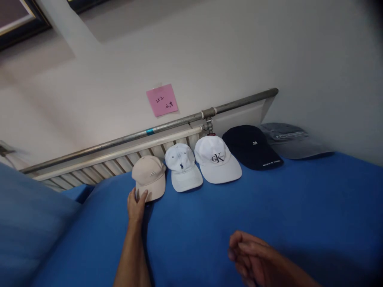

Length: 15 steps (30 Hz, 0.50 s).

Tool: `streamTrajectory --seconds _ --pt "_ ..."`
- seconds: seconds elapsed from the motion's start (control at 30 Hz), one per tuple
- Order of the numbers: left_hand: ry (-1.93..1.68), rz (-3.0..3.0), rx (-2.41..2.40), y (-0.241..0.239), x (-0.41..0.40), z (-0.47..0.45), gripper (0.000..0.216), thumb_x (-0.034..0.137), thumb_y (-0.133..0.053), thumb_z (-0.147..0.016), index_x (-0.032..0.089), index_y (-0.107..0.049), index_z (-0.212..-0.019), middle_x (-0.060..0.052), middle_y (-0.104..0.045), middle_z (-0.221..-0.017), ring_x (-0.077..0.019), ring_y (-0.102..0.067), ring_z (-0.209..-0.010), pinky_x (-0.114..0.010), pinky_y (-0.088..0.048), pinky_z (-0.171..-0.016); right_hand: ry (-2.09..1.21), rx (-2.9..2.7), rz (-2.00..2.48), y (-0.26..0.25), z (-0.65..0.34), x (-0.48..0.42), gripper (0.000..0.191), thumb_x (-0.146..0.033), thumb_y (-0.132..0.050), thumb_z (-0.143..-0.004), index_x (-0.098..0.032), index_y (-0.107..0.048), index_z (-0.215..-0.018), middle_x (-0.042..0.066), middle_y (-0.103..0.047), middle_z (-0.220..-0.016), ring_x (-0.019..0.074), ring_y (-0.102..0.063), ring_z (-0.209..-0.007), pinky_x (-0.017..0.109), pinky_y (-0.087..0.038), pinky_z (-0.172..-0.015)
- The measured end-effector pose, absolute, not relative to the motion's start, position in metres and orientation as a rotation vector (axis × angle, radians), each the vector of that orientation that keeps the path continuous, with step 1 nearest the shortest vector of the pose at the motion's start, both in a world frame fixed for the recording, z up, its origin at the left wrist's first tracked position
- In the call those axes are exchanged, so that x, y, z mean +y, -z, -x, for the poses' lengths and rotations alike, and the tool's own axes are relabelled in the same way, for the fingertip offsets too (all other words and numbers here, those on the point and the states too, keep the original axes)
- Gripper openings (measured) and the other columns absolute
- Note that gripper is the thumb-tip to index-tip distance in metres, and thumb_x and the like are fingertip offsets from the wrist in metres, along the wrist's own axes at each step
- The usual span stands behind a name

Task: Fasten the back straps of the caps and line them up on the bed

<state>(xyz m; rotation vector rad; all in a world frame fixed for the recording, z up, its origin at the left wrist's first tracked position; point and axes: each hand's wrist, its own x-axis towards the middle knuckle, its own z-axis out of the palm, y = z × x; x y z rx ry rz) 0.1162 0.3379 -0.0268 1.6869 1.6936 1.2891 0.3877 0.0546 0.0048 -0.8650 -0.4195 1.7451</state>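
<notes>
A row of baseball caps lies along the back of the blue surface. My left hand [137,203] is at the brim of the leftmost one, a beige cap [149,173], with the thumb on top and the fingers around the brim's left edge. Beside it sits a pale blue cap [181,161] with a small dark rider logo. A white cap [216,159] with black letters follows, then a black cap [249,145] and a grey cap [291,139] at the right end. Lower right, my right hand [249,255] hangs over the surface, fingers loosely curled and holding nothing.
The blue sheet [191,227] covers the surface. Behind the caps run a white radiator [110,169] and a metal pipe [179,120]. A pink note [162,99] is taped to the wall. Light blue fabric [26,223] hangs at left; a picture frame [32,24] is upper left.
</notes>
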Motion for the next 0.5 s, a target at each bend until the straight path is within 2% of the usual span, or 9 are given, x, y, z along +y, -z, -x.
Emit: streamTrajectory --seconds 0.1,0.2,0.5 --pt "-1.029 -1.936 1.789 0.025 0.328 -0.123 0.087 0.052 -0.069 -0.065 0.007 -0.044 -0.136 -0.022 -0.036 -0.147 -0.0359 -0.030 -0.137 -0.044 -0.019 -0.114 -1.737 -0.451 0.901 -0.008 -0.387 0.054 0.023 -0.040 -0.069 -0.063 -0.020 -0.066 -0.072 0.003 -0.062 -0.072 0.0109 -0.052 -0.053 0.022 -0.037 -0.047" --pt "-0.727 -2.113 1.954 0.026 0.325 -0.128 0.093 0.060 -0.061 -0.070 0.008 -0.036 -0.142 -0.023 -0.027 -0.151 -0.0367 -0.027 -0.139 -0.047 -0.022 -0.113 -1.731 -0.472 0.918 -0.009 -0.385 0.052 0.023 -0.039 -0.069 -0.062 -0.019 -0.064 -0.073 0.003 -0.063 -0.074 0.0112 -0.053 -0.055 0.022 -0.036 -0.047" --pt "-0.671 -2.186 1.945 0.023 0.333 -0.132 0.091 0.062 -0.055 -0.074 0.005 -0.034 -0.143 -0.024 -0.028 -0.150 -0.0357 -0.028 -0.139 -0.046 -0.025 -0.112 -1.737 -0.558 0.888 0.000 -0.383 0.055 0.024 -0.038 -0.066 -0.066 -0.017 -0.060 -0.076 0.003 -0.062 -0.075 0.0100 -0.053 -0.054 0.022 -0.036 -0.047"
